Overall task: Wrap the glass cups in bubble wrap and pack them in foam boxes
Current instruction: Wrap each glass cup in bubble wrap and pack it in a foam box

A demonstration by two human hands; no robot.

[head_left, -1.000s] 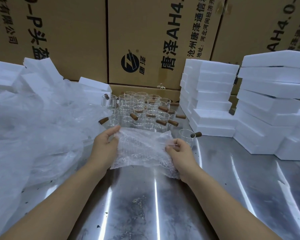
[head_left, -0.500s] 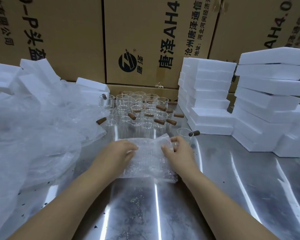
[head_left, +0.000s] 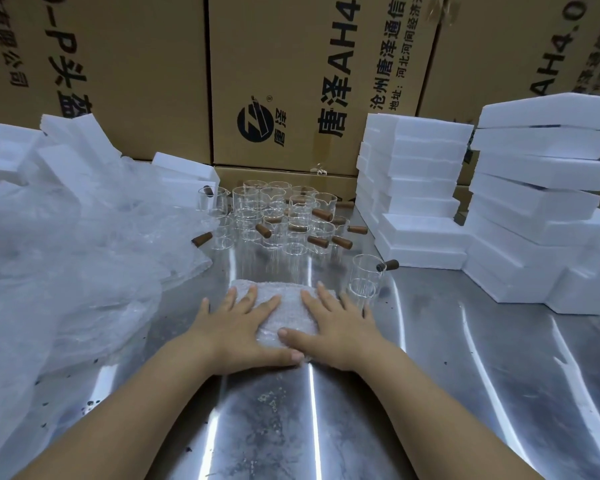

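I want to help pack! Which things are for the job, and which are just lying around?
For the job: bubble wrap, pressed flat under left hand and right hand; glass cups; foam boxes.
Just lying about: cardboard cartons behind; crumpled plastic heap.

Dim, cool overhead light, streaky glare on the steel table (head_left: 430, 393), wide-angle bowing at the edges.

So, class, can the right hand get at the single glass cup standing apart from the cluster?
Probably yes: the single glass cup stands just beyond the right hand, nothing between them, and that hand lies flat on the bubble wrap.
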